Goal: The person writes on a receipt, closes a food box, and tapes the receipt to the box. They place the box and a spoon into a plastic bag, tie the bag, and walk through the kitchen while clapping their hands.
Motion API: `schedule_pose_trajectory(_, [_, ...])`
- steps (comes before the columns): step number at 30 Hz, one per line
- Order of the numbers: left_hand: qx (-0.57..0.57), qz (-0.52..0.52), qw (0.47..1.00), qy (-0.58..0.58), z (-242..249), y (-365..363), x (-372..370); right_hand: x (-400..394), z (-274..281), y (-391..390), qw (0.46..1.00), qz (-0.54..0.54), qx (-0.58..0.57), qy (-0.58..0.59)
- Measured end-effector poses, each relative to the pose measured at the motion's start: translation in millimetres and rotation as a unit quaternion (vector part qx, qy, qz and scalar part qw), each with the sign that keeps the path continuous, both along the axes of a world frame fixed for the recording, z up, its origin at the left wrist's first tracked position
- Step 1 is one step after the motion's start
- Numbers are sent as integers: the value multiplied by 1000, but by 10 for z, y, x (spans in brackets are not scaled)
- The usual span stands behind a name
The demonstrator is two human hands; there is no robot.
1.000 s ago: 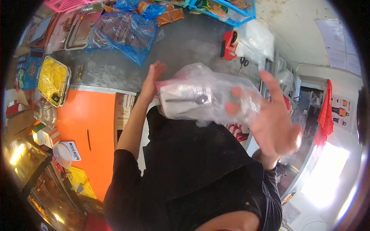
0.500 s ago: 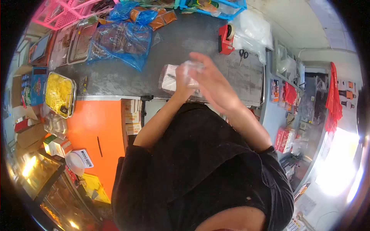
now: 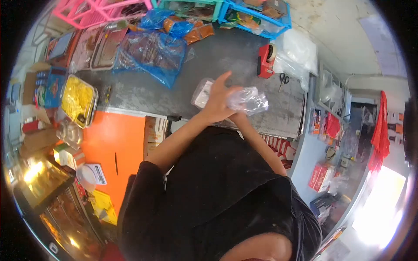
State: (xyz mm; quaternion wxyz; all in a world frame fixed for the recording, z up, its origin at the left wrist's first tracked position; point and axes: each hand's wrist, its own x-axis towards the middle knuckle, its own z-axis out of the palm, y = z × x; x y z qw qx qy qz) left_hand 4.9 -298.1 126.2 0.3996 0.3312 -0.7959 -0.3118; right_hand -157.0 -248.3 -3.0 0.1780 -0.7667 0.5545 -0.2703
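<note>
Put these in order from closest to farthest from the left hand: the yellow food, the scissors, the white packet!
From the left hand:
1. White packet, right beside it.
2. Scissors, off to the right on the counter.
3. Yellow food, far left.

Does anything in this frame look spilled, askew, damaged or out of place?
The clear rectangular tub of yellow food seems to jut past the front edge of the dark grey counter, though lens distortion could exaggerate that. Small yellowish bits lie beside it, too small to identify. No damage is evident.
</note>
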Motion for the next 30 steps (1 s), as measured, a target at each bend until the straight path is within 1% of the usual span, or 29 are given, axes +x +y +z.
schedule_pose_trajectory(1, [26,-5,999,-32,65,-45,160,-92,-187,-35,992,42,-47,111])
schedule_pose_trajectory(2, [51,-10,997,-64,97,-104,281,-26,38,-44,992,31,-50,111])
schedule_pose_trajectory(3, [46,-21,997,-65,44,-159,358,160,526,-30,988,22,4,-153])
schedule_pose_trajectory(4, [70,-37,983,-168,-91,-185,418,312,879,-15,911,12,54,-408])
schedule_pose_trajectory(5, [90,-50,957,-269,-241,-187,425,372,980,-16,829,-44,172,-530])
schedule_pose_trajectory(6, [84,-63,957,-272,-446,-159,371,410,1027,-63,828,-55,162,-533])
schedule_pose_trajectory(7, [17,-79,960,-267,-684,-124,290,426,1062,-151,938,-30,90,-334])
schedule_pose_trajectory(8, [-53,-95,960,-257,-785,-107,195,435,1117,-225,994,-8,18,-111])
schedule_pose_trajectory(9, [-22,-81,949,-303,-562,-60,130,483,1224,-223,996,-26,-11,-90])
schedule_pose_trajectory(10, [-29,-97,948,-303,-597,-45,76,494,1188,-231,995,-43,-15,-90])
schedule_pose_trajectory(12, [-88,-32,964,-249,-790,-9,11,546,1091,-242,973,-119,48,-191])
schedule_pose_trajectory(13, [-115,-1,968,-221,-886,16,-10,634,1086,-233,970,-137,45,-195])
schedule_pose_trajectory(14, [-119,-18,968,-222,-984,32,-51,737,1082,-220,941,-247,103,-208])
schedule_pose_trajectory(15, [-8,1,988,-153,-1076,42,-102,810,1080,-204,896,-351,159,-219])
schedule_pose_trajectory(16, [104,22,991,-85,-1073,51,-144,855,1074,-185,890,-364,157,-225])
schedule_pose_trajectory(17, [102,8,991,-90,-1065,70,-165,891,1072,-172,884,-379,113,-249])
schedule_pose_trajectory(18, [48,37,961,-271,-977,91,-181,902,1070,-160,876,-393,69,-272])
schedule_pose_trajectory(19, [-14,68,896,-439,-945,78,-204,838,1239,-166,870,-403,64,-276])
schedule_pose_trajectory(20, [-22,58,896,-441,-916,49,-214,724,1419,-122,818,-343,141,-440])
schedule_pose_trajectory(21, [73,17,983,-169,-926,8,-209,588,1625,-61,735,-267,210,-587])
schedule_pose_trajectory(22, [164,-26,979,119,-912,-66,-233,400,1763,-5,734,-271,201,-589])
schedule_pose_trajectory(23, [39,-41,994,89,-583,-187,-295,172,1877,66,684,-220,228,-657])
schedule_pose_trajectory(24, [35,-48,994,87,-418,-301,-320,-49,1923,156,627,-166,252,-718])
schedule_pose_trajectory(25, [93,-34,991,91,-304,-400,-320,-257,1860,267,687,-237,190,-660])
schedule_pose_trajectory(26, [150,-19,984,92,-147,-467,-321,-439,1747,390,735,-305,126,-592])
schedule_pose_trajectory(27, [176,-11,979,101,188,-498,-347,-628,1626,526,733,-305,121,-596])
schedule_pose_trajectory(28, [202,-3,974,108,572,-506,-372,-806,1500,662,791,-375,103,-473])
schedule_pose_trajectory(29, [205,34,977,56,825,-531,-336,-899,1431,738,828,-439,83,-339])
schedule_pose_trajectory(30, [205,71,976,5,1064,-558,-343,-869,1479,743,824,-442,77,-345])
